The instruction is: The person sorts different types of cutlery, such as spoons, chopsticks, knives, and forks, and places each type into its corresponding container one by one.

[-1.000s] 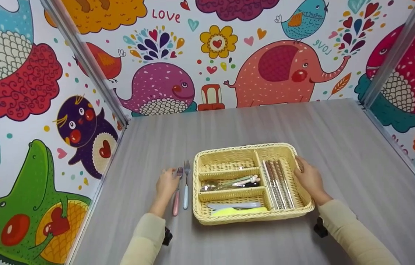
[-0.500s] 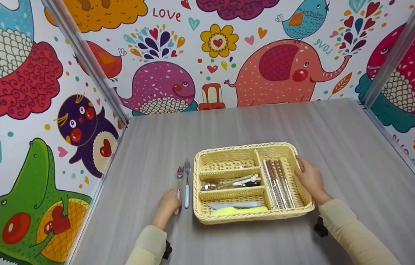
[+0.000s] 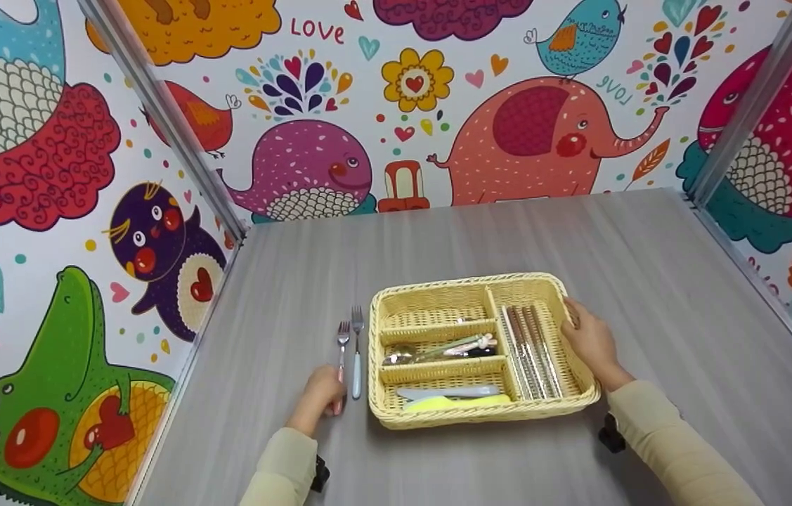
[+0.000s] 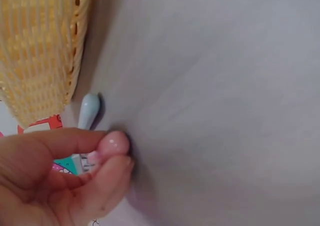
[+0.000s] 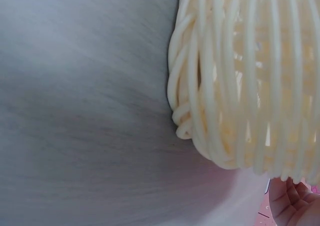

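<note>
My left hand (image 3: 322,391) pinches the handle end of a pink-handled fork (image 3: 343,336) between thumb and finger; the left wrist view shows the rounded pink tip (image 4: 114,144) in the pinch. The fork lies lengthwise on the table, tines pointing away. Close on its right lies a fork with a pale blue handle (image 3: 357,376), roughly parallel to it. My right hand (image 3: 591,343) grips the right rim of a woven cutlery basket (image 3: 487,417). In the right wrist view, fingers (image 5: 290,203) show beyond the basket's wall, and the rest of that hand is hidden.
The basket has several compartments: chopsticks (image 3: 533,355) at right, spoons (image 3: 401,355) in the left middle, a grey-blue knife (image 3: 448,391) and a yellow-handled piece (image 3: 457,403) in front. Patterned panels (image 3: 417,140) wall the grey table (image 3: 473,239) at the back and sides.
My left hand has moved from beside the pink fork's tines down to its handle end, and pinches it there. The right hand and basket have stayed in place.
</note>
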Demonstrator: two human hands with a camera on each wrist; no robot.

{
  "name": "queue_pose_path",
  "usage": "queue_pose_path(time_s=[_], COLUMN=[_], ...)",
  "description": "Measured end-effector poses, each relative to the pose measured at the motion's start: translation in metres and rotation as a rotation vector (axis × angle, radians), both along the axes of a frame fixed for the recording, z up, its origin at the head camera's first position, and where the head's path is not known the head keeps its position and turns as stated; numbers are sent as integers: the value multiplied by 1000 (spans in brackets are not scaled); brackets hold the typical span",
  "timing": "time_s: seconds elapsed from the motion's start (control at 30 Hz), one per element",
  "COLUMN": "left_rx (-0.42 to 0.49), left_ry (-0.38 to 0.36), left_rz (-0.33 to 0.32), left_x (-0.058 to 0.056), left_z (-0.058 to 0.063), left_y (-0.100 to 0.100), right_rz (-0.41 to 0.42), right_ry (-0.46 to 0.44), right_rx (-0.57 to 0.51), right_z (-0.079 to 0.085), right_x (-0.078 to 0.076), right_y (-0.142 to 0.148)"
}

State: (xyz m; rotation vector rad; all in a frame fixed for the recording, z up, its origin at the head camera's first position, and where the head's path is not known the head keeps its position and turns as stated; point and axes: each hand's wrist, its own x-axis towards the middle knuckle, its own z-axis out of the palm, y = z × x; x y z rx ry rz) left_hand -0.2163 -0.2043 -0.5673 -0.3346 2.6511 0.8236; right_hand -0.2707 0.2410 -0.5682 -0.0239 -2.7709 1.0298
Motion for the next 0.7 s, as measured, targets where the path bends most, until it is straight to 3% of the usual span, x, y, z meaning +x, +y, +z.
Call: queue_pose_path(time_s=[0.2,0.37,0.5,0.7], left_rx=[60,55,-10,-183], left_ry=[42,107,185,371], left_rz=[24,40,23,-54], left_x=[0,-1,-11,-34], left_z=[3,10,21,46], left_y=[-3,-6,-7,1], right_rz=[5,0,4,6], right_ry=[14,8,6,5], right_rx=[-12,-8,-3,1], right_z=[0,1,1,-2], right_x=[0,0,0,0], right_y=[0,0,0,1])
